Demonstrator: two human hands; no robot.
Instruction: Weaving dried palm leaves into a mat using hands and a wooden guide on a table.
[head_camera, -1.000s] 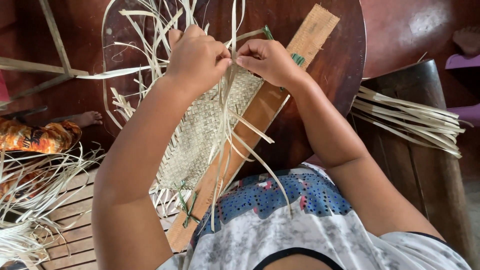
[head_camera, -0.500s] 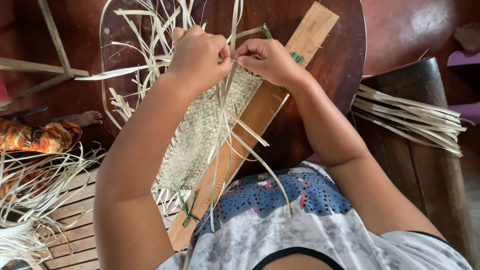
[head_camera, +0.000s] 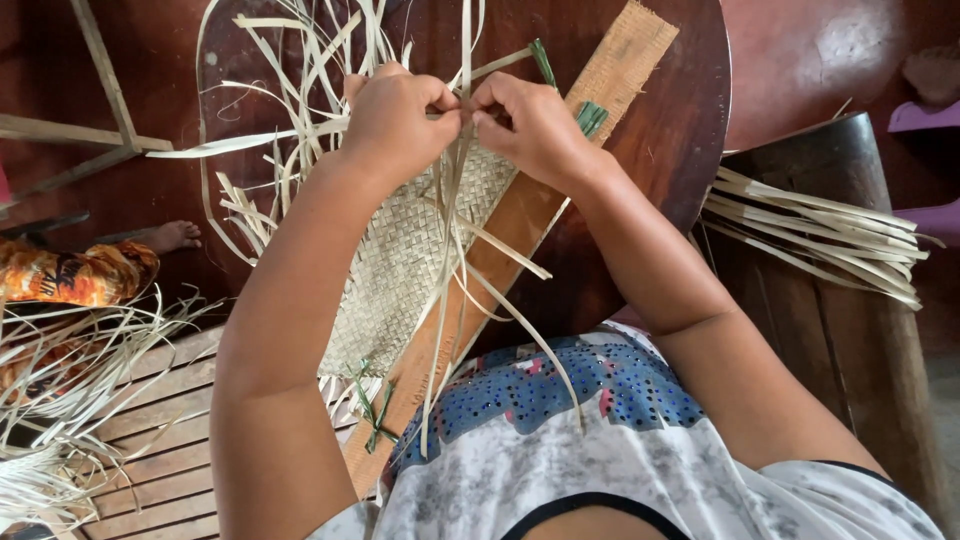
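Sleeveless grey-white mottled top (head_camera: 620, 470), dark neckline trim, blue patterned chest panel with pink patches; 2 arms bare.

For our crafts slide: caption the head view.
Left hand and right hand pinch pale straw strips over flat woven straw mat.

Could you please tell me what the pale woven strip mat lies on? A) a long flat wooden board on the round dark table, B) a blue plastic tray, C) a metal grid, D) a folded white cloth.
A: the pale woven strip mat lies along the long flat wooden board, which rests slantwise on the round dark wooden table.
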